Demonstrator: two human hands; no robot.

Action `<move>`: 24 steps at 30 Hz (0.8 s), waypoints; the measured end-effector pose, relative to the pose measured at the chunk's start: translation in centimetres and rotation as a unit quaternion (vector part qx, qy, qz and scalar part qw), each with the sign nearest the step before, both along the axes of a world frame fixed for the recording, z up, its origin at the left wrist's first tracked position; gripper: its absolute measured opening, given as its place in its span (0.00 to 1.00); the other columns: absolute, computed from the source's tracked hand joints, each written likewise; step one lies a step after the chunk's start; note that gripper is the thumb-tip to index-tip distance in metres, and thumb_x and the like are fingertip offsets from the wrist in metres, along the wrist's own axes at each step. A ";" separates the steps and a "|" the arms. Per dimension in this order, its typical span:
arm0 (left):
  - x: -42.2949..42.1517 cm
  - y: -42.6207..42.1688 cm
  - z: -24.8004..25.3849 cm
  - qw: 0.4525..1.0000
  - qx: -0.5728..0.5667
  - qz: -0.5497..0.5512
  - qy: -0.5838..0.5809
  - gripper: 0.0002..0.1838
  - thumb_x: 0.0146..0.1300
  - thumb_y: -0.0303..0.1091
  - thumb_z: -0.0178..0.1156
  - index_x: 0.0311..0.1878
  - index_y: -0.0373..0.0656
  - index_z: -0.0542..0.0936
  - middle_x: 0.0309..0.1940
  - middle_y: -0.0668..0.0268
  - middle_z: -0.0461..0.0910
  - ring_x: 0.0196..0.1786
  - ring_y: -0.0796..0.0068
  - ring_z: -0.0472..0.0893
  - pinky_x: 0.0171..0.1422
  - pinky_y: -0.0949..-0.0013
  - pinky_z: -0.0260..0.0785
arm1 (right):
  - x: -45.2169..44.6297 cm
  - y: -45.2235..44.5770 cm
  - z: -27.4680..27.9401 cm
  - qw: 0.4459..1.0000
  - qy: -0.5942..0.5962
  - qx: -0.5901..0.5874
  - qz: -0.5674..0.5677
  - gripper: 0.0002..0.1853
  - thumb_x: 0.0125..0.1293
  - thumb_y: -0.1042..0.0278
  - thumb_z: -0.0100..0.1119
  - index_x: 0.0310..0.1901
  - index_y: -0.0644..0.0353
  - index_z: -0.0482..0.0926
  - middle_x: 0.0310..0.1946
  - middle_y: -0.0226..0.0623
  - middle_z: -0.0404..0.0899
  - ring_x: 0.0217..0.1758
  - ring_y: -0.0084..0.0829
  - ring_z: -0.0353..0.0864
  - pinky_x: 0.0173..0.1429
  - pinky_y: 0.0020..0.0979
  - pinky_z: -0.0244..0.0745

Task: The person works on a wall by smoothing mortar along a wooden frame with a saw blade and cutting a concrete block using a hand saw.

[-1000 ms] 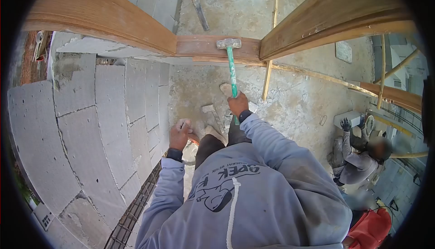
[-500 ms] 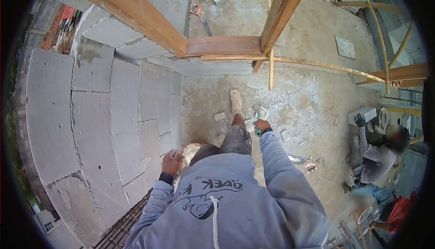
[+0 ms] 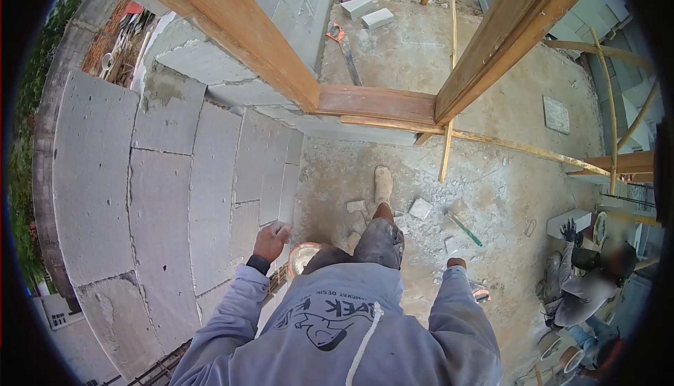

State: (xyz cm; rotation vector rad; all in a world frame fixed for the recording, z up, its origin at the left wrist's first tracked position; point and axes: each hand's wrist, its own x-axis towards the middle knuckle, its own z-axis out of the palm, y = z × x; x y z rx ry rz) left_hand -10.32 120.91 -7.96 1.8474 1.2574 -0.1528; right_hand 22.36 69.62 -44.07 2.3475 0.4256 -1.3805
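Observation:
My left hand [image 3: 272,240] is beside the grey block wall [image 3: 158,210], its fingers curled in. Whether anything is inside them I cannot make out. Just right of it, a bucket [image 3: 303,257] with an orange-and-white rim stands by my leg, partly hidden. My right hand [image 3: 456,263] is low over the floor, mostly covered by the sleeve, with its fingers hidden. Ahead of it, apart from the hand, a long thin green tool [image 3: 465,229] shows against the floor. A red-and-black saw handle [image 3: 480,292] lies near the right sleeve.
Broken block pieces [image 3: 421,208] litter the floor around my boot [image 3: 382,184]. A wooden frame [image 3: 375,103] stands ahead, with a saw [image 3: 344,49] and two blocks [image 3: 358,7] beyond. At right a gloved co-worker [image 3: 590,280] crouches by a block [image 3: 567,223].
The green tool has left my right hand and is now apart from it, against the floor. That hand has drawn back toward my body. The view has shifted.

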 end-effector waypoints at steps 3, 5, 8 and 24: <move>-1.4 0.1 -2.6 0.998 0.050 -0.033 -0.038 0.19 0.64 0.45 0.51 0.32 0.37 0.78 0.24 0.59 0.80 0.30 0.64 0.81 0.37 0.64 0.70 | -0.9 5.7 5.7 0.994 0.014 0.041 0.102 0.14 0.61 0.62 0.50 0.42 0.54 0.84 0.47 0.43 0.80 0.52 0.40 0.80 0.51 0.40 0.76; -2.0 -0.4 -2.8 0.998 0.046 -0.028 -0.036 0.18 0.63 0.45 0.51 0.33 0.37 0.78 0.25 0.58 0.80 0.30 0.63 0.81 0.37 0.64 0.70 | -1.6 8.6 4.5 0.994 -0.037 0.103 0.019 0.14 0.58 0.58 0.53 0.35 0.58 0.84 0.41 0.49 0.82 0.46 0.43 0.82 0.47 0.41 0.77; -1.2 -1.7 -1.8 0.999 -0.024 0.031 -0.015 0.19 0.63 0.45 0.52 0.34 0.36 0.79 0.25 0.59 0.81 0.29 0.68 0.81 0.36 0.67 0.71 | -1.1 19.7 9.0 0.959 -0.078 0.264 -0.070 0.19 0.56 0.53 0.49 0.29 0.62 0.82 0.34 0.51 0.82 0.39 0.48 0.81 0.45 0.42 0.75; 12.9 11.1 -0.5 0.907 -0.168 0.384 0.036 0.16 0.66 0.38 0.53 0.41 0.31 0.79 0.30 0.59 0.81 0.32 0.74 0.80 0.39 0.73 0.73 | 24.7 76.0 13.2 0.824 -0.019 0.523 -0.216 0.16 0.58 0.60 0.58 0.39 0.66 0.80 0.30 0.48 0.82 0.30 0.40 0.82 0.40 0.33 0.77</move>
